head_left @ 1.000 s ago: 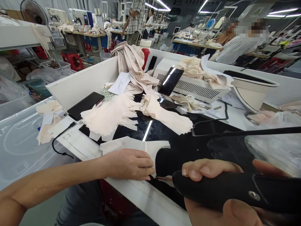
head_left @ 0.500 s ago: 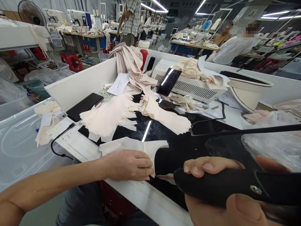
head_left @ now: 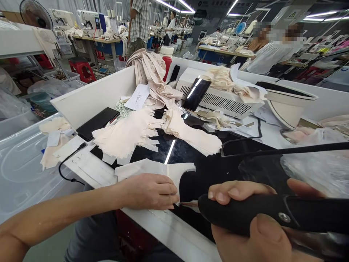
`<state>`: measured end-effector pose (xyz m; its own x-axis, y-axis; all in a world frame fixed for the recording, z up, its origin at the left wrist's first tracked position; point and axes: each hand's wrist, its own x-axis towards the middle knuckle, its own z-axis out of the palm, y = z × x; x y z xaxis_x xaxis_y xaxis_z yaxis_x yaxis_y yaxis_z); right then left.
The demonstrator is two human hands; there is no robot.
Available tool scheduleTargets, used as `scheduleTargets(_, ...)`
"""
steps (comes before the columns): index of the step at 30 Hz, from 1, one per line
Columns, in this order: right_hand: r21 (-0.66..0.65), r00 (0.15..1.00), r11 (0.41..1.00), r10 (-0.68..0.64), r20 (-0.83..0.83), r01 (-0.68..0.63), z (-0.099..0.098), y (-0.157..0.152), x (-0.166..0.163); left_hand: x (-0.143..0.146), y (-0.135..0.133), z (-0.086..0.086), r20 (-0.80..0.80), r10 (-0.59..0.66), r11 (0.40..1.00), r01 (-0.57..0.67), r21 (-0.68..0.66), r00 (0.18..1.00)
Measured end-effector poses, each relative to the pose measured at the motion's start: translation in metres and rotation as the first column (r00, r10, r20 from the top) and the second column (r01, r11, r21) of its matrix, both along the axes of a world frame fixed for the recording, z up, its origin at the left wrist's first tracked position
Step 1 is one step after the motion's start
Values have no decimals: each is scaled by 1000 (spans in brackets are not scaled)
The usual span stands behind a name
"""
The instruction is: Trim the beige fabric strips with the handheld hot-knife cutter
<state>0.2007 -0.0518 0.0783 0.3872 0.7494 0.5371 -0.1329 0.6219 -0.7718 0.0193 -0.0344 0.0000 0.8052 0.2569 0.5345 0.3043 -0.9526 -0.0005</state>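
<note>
My left hand (head_left: 151, 191) lies palm down with its fingers stretched out over a pale cut fabric piece (head_left: 155, 167). The piece is spread on the glossy black table surface (head_left: 207, 178), and its seam-like strip runs under the fingers. A closed grip of my right hand (head_left: 245, 218) holds a black-handled tool (head_left: 240, 213) with a screw in its side. Shiny metal shows at the tool's left end, close to the fabric's right edge; I cannot tell whether they touch. Farther back lie two stacks of cut pieces, a left stack (head_left: 125, 133) and a right stack (head_left: 191, 134).
A black phone (head_left: 97, 123) rests at the left edge, and another phone (head_left: 196, 94) leans against a white vented box (head_left: 218, 98). A bent black rod (head_left: 286, 151) crosses from the right above a clear plastic bag (head_left: 313, 171). White side walls (head_left: 95, 91) border the table.
My right hand and the black-handled tool have shifted slightly left. My left hand and the fabric stay in place. In the background, a person in a checked shirt has moved left.
</note>
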Motion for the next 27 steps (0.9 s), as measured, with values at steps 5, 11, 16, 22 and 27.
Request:
scheduleTargets(5,-7,1000,1000,17,9,-17,-2,0,1,0,0,1,-19,1,1000,-1,-1,1000)
scheduleTargets(11,36,999,999,28,-18,-28,-5,1,-2,0,0,2,-12,-4,1000,4,-24,1000)
scheduleTargets(16,31,1000,999,10,9,-11,-1,0,-5,-1,-1,4,57,8,997,-4,-73,998)
scheduleTargets(22,21,1000,1000,1,29,-1,-4,-7,3,-8,-2,4,92,62,986,-47,-160,994)
scheduleTargets(27,-61,986,985,161,38,-159,-3,-19,15,-16,-9,5,44,21,984,-13,-180,999)
